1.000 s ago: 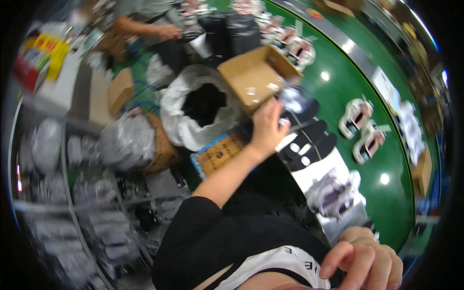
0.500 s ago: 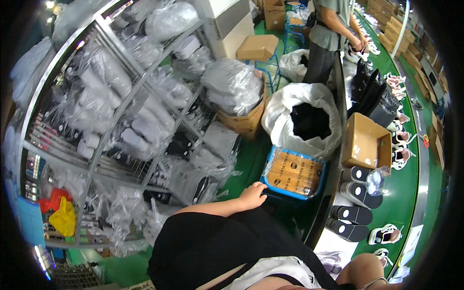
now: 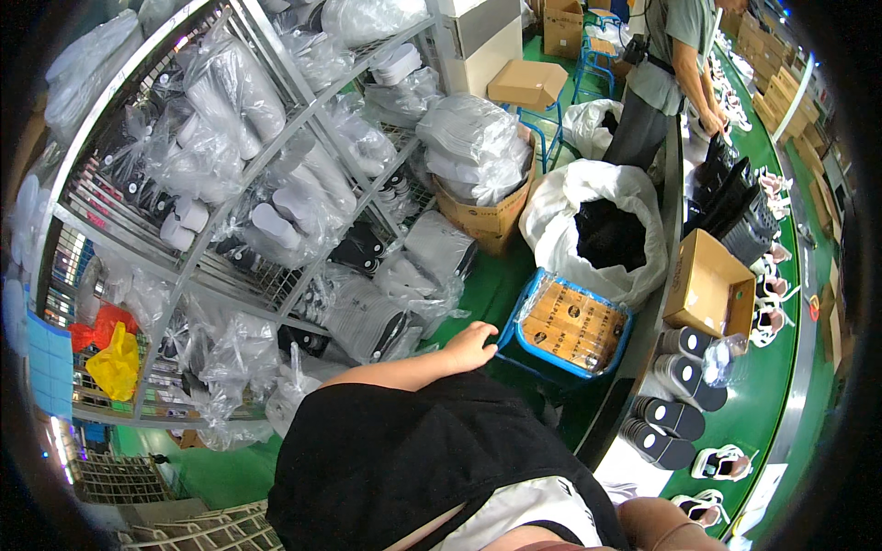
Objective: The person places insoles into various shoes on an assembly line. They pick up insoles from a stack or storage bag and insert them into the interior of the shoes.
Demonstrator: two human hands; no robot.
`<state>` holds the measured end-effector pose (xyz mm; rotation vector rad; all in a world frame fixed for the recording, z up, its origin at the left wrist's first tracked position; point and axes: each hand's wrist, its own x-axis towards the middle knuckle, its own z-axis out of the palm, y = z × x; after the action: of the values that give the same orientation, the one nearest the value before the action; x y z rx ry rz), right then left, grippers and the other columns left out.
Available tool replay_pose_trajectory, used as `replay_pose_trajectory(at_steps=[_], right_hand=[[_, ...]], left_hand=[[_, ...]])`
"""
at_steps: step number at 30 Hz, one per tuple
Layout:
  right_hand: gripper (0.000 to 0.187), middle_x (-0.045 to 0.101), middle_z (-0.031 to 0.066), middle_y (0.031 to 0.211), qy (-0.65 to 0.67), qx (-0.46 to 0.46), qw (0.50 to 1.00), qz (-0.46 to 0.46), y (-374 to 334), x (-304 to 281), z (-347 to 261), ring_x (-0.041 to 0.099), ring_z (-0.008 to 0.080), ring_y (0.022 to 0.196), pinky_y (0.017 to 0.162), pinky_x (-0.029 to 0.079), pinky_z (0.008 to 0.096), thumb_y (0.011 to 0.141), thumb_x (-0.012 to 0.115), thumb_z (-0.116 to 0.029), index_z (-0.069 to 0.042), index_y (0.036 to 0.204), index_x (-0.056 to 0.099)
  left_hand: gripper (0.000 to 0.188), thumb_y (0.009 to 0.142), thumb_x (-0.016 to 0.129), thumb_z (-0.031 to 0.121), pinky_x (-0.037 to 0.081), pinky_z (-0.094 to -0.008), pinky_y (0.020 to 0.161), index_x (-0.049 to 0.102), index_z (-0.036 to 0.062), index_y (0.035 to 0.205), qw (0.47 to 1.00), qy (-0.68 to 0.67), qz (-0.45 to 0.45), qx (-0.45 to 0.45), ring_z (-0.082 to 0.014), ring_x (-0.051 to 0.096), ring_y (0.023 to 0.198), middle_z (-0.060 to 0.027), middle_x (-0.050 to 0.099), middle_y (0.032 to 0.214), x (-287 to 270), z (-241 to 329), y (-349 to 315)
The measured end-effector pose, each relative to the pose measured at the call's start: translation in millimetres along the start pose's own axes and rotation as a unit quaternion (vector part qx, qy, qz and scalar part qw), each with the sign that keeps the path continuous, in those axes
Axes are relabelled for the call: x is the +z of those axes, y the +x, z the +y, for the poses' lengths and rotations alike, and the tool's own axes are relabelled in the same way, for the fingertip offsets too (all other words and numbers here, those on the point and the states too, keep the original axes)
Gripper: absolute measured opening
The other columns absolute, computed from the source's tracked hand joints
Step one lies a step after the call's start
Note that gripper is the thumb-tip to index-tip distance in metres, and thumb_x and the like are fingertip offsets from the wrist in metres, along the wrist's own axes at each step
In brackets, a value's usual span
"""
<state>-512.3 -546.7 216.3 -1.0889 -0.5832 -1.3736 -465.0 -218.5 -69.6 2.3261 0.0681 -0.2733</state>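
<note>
My left hand [image 3: 470,347] hovers close to the left corner of a blue-framed stool [image 3: 571,326] whose seat is padded with taped brown cardboard. Its fingers are loosely bent and a little apart, with nothing in them. Whether a fingertip touches the stool's frame is hard to tell. Of my right arm only a bent part [image 3: 661,525] shows at the lower right; the hand itself is out of sight. Near the bench edge stand stacks of grey and black insoles [image 3: 682,378], with a clear plastic cup-like piece [image 3: 722,360] beside them.
A wire rack [image 3: 303,119] with bagged insoles fills the left. Beyond the stool are a white sack [image 3: 588,179] and a filled carton [image 3: 496,220]. An open box [image 3: 712,280] stands beside the green conveyor [image 3: 781,386] carrying shoes. A co-worker [image 3: 666,83] works farther up the line.
The view has shifted left and turned slightly, so the rack, stool and bench lie farther right. My left hand stays near the stool's corner. Less of my right arm shows.
</note>
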Motion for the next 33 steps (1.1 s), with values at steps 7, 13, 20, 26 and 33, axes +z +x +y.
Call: replay_pose_trajectory(at_steps=[7,13,20,26,33], right_hand=[[0.026,0.046,0.0173,0.099,-0.17,0.185,0.967,-0.049,-63,50,62,0.045,0.0245,0.088,0.076,0.039,0.0336,0.084,0.036,-0.012,0.006,0.101,0.044],[0.012,0.048,0.0094,0.085,-0.258,0.356,0.871,-0.217,-124,143,157,0.043,0.0133,0.076,0.07,0.035,0.0227,0.082,0.039,-0.005,0.001,0.083,0.049],[0.012,0.056,0.0052,0.075,-0.284,0.67,0.627,-0.279,-201,240,244,0.052,0.01,0.071,0.065,0.041,0.0213,0.08,0.049,-0.007,0.002,0.085,0.055],[0.02,0.057,0.0076,0.078,-0.267,0.74,0.499,-0.364,-230,286,272,0.054,0.0128,0.072,0.064,0.043,0.0238,0.081,0.052,-0.016,0.0,0.091,0.057],[0.026,0.058,0.0108,0.087,-0.249,0.767,0.4,-0.435,-229,327,292,0.056,0.0167,0.078,0.07,0.044,0.0246,0.083,0.05,-0.019,-0.001,0.1,0.054]], left_hand=[[0.03,0.075,0.053,0.025,0.044,-0.0316,0.06,0.05,0.0013,0.095,0.972,-0.136,0.178,-0.062,-0.0217,0.054,0.065,-0.0109,0.056,0.078,-95,-67,121],[0.057,0.072,0.057,0.041,0.043,-0.0367,0.065,0.039,0.0031,0.11,0.804,-0.495,0.255,-0.207,-0.0231,0.052,0.08,-0.0121,0.049,0.1,-283,-192,312],[0.096,0.058,0.061,0.06,0.026,-0.0508,0.089,0.014,0.0127,0.127,0.72,-0.553,0.366,-0.204,-0.0312,0.024,0.119,-0.0149,0.019,0.131,-449,-256,445],[0.072,0.068,0.05,0.057,0.03,-0.047,0.087,0.026,0.0212,0.125,0.679,-0.568,0.394,-0.25,-0.0265,0.027,0.115,-0.0044,0.025,0.129,-493,-366,517],[0.065,0.07,0.05,0.054,0.031,-0.0436,0.085,0.031,0.019,0.121,0.659,-0.627,0.309,-0.278,-0.0236,0.031,0.112,-0.004,0.031,0.124,-498,-396,555]])
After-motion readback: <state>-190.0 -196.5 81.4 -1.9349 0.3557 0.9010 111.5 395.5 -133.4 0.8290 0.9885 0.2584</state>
